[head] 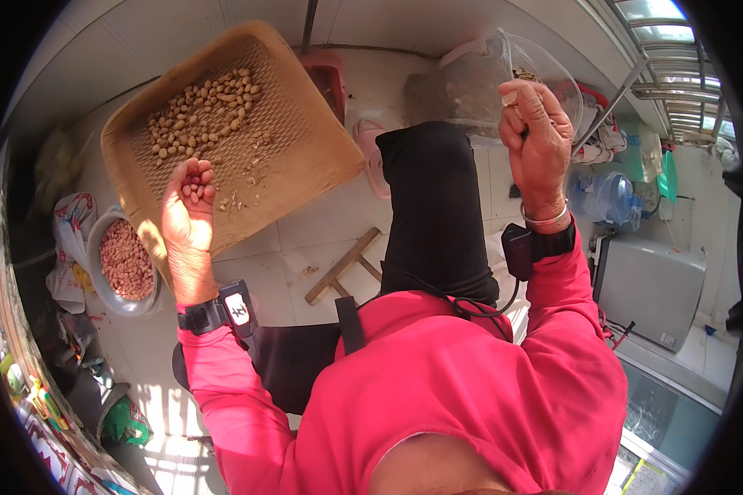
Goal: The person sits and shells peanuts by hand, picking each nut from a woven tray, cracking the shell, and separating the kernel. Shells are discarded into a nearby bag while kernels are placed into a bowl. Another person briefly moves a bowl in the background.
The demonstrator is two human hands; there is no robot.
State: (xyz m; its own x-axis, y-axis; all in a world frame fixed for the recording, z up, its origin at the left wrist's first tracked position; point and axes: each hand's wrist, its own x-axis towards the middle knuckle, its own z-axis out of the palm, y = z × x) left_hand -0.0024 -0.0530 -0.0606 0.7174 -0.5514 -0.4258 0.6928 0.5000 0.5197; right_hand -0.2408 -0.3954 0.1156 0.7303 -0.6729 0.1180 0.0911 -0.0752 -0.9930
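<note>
Cupped palm up, my left hand (187,219) holds several reddish shelled peanut kernels (194,188) over the near edge of a brown woven tray (322,145). A heap of unshelled peanuts (207,108) lies in the tray, with broken shell bits (230,202) closer to me. My right hand (540,145) is raised at the opening of a clear plastic bag (464,90), fingers curled around peanut shells (510,99). More shells (525,75) show inside the bag, partly hidden by that hand.
A metal bowl (142,304) of shelled kernels (126,258) stands left of the tray. On the tiled floor are a wooden frame piece (345,265) and a pink slipper (374,158). A blue water jug (610,197) and a grey box-shaped appliance (650,288) stand at right.
</note>
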